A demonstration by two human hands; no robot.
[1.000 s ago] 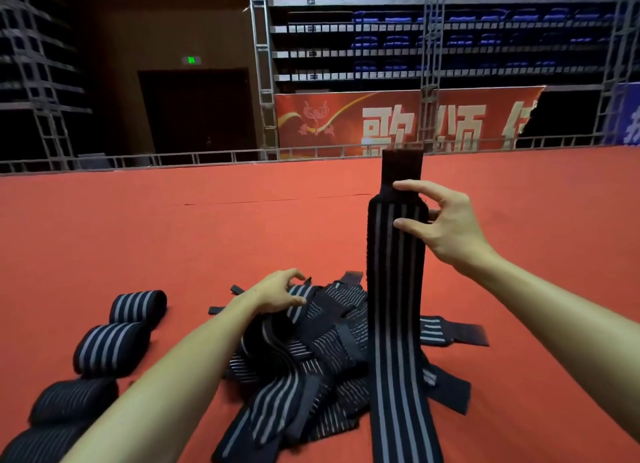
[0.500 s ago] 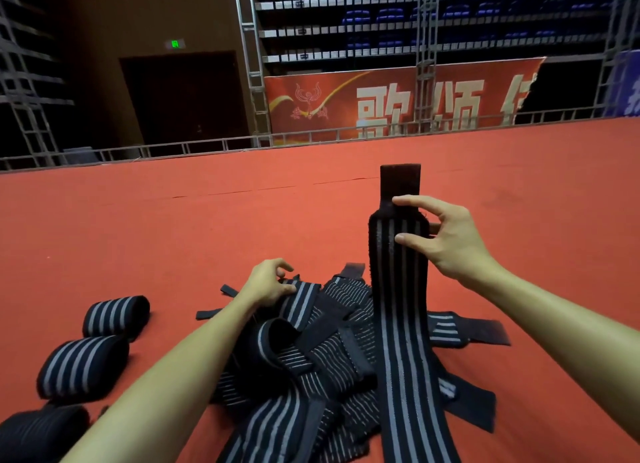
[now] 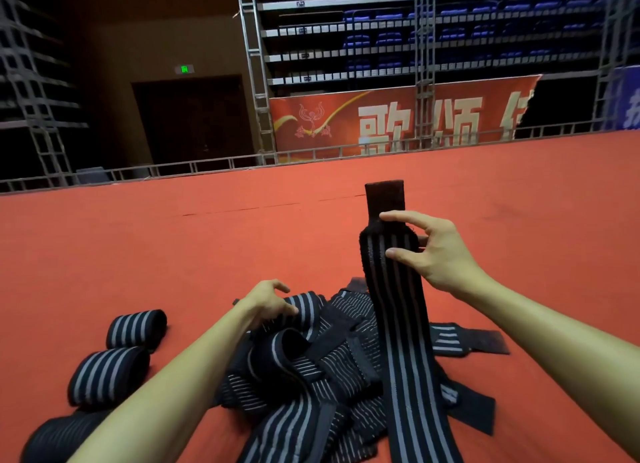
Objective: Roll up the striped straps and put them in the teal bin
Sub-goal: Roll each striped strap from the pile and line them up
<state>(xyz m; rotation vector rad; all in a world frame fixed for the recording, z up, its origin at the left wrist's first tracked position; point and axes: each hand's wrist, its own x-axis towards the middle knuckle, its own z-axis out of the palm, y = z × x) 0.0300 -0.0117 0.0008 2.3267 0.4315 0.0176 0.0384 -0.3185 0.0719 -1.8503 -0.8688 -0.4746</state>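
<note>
Evidently the right hand (image 3: 436, 251) pinches one strap (image 3: 398, 306) near its top, holding it upright to free it for rolling. The left hand (image 3: 268, 301) rests curled on the pile (image 3: 311, 376) below, likely steadying it; I cannot tell if it grips. No bin shows.

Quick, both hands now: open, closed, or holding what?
Left hand: on the strap pile, fingers curled; grip cannot be told.
Right hand: pinching the raised strap.
</note>
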